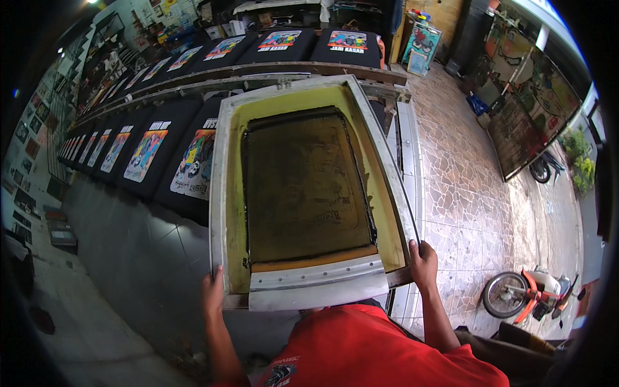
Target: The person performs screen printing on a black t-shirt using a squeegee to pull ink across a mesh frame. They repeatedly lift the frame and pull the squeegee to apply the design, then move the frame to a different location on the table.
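Between my two hands I hold a large screen printing frame [218, 193] with pale rails and a yellow-green mesh. Dark ink covers a wide rectangle in its middle, and faint traces of a design show through. Across the near end of the frame lies a squeegee [316, 284] with a wide metal holder and a row of rivets. My left hand [213, 289] is closed round the near left corner of the frame. At the near right, my right hand [423, 263] grips the other rail, thumb on top. The undersides of both grips are hidden.
Black T-shirts [147, 151] with colourful prints lie in a long row on boards to the left. A second row of printed black shirts [278, 44] runs behind a rail [251, 73]. An orange and white motorbike [532, 293] stands at the right, beyond the stone-patterned floor [458, 161].
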A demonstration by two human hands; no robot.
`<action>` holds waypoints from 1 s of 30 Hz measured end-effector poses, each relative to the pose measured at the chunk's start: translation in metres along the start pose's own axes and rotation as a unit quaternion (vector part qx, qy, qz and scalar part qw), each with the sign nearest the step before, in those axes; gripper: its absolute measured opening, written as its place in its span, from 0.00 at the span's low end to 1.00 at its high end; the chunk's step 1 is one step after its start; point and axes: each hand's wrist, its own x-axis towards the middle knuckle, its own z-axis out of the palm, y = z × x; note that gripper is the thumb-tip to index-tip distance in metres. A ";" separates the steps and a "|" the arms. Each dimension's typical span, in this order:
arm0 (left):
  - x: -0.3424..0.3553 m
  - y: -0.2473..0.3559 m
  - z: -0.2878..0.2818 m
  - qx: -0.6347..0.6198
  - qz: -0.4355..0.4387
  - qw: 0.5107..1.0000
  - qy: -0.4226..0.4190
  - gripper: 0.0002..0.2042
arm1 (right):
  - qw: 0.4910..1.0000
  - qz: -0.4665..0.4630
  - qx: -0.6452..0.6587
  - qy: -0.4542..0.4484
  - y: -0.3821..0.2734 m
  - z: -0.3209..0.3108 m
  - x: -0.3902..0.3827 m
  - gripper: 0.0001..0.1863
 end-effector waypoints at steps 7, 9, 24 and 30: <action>0.033 -0.005 0.007 0.034 0.037 0.993 -0.106 0.24 | 0.997 0.036 -0.013 0.074 0.036 0.003 -0.060 0.24; 0.046 -0.011 0.009 0.028 0.060 0.991 -0.116 0.24 | 0.995 0.067 -0.018 0.073 0.035 0.006 -0.070 0.25; 0.166 0.000 0.028 0.037 0.132 0.969 -0.207 0.27 | 0.986 0.088 -0.020 0.144 0.017 0.074 -0.073 0.34; 0.187 0.003 0.042 0.012 0.136 0.967 -0.215 0.27 | 0.982 0.105 -0.018 0.154 0.011 0.084 -0.058 0.36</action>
